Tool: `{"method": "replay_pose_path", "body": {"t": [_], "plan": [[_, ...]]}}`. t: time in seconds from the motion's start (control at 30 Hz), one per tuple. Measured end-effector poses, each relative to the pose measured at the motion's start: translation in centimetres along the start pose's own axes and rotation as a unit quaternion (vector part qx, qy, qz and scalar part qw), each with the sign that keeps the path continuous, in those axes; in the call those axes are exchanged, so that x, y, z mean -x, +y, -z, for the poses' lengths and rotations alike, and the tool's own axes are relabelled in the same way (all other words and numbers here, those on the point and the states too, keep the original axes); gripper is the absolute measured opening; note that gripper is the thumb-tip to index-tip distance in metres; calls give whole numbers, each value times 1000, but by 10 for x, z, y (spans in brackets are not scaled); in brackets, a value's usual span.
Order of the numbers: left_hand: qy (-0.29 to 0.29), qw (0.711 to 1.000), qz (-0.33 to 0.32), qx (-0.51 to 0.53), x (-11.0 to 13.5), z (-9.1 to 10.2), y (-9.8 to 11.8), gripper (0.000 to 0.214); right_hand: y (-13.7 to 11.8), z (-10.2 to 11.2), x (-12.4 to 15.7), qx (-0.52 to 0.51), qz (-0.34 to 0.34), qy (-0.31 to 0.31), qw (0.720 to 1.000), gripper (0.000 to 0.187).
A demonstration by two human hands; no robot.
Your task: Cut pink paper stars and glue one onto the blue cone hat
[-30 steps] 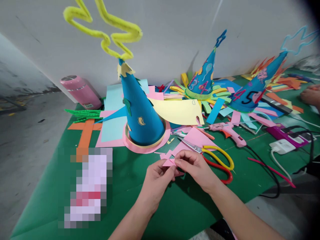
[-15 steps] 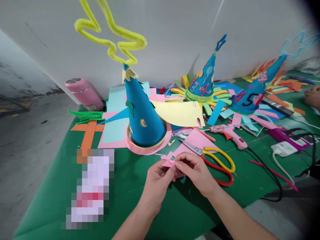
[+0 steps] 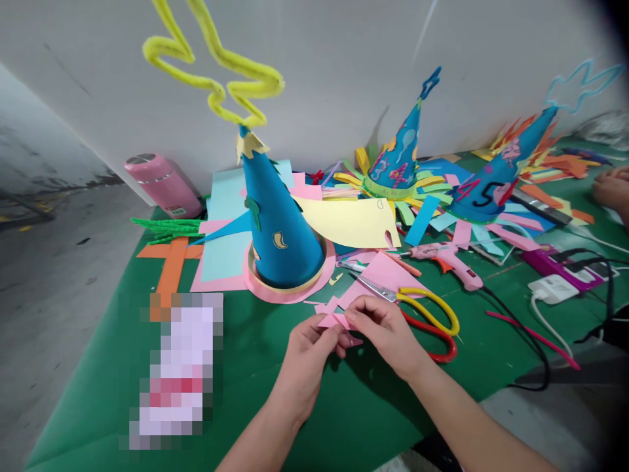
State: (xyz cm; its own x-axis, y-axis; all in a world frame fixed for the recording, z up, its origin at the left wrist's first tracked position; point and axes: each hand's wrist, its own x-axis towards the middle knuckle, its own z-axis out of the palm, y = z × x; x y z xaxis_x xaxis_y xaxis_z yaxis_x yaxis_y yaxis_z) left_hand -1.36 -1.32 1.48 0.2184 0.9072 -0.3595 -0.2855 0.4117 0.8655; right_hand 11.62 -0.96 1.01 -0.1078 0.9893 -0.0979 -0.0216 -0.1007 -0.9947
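Note:
Both my hands pinch a small pink paper piece [image 3: 332, 320] just above the green table [image 3: 246, 367]. My left hand [image 3: 307, 357] grips it from below and to the left. My right hand [image 3: 386, 331] holds its right end, fingers curled. A tall blue paper cone hat [image 3: 280, 223] with a yellow pipe-cleaner star [image 3: 216, 65] on top stands behind my hands on a pink ring. Scissors with yellow and red handles [image 3: 422, 318] lie just right of my right hand on a pink sheet [image 3: 383, 272].
Two more blue cone hats [image 3: 400, 157] [image 3: 496, 177] stand further back among coloured paper strips. A pink glue gun [image 3: 445, 255], a power strip [image 3: 555, 288] and cables lie at the right. A pink bottle [image 3: 162, 187] lies at the back left. Another person's hand [image 3: 612, 187] shows at the right edge.
My hands have stayed together on the pink piece, with only small finger shifts. The view has moved slightly.

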Motion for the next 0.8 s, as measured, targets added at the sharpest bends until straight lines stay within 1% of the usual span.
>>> {"method": "replay_pose_path", "body": {"t": [0.23, 0.5, 0.8], "plan": [[-5, 1000, 4, 16, 1, -1, 2, 10, -1, 0, -1, 10, 5, 4, 1000, 19], [-2, 1000, 5, -7, -2, 0, -2, 10, -1, -1, 2, 20, 13, 2, 1000, 15], [9, 1000, 2, -12, -1, 0, -1, 11, 0, 0, 2, 34, 25, -3, 999, 12]]}}
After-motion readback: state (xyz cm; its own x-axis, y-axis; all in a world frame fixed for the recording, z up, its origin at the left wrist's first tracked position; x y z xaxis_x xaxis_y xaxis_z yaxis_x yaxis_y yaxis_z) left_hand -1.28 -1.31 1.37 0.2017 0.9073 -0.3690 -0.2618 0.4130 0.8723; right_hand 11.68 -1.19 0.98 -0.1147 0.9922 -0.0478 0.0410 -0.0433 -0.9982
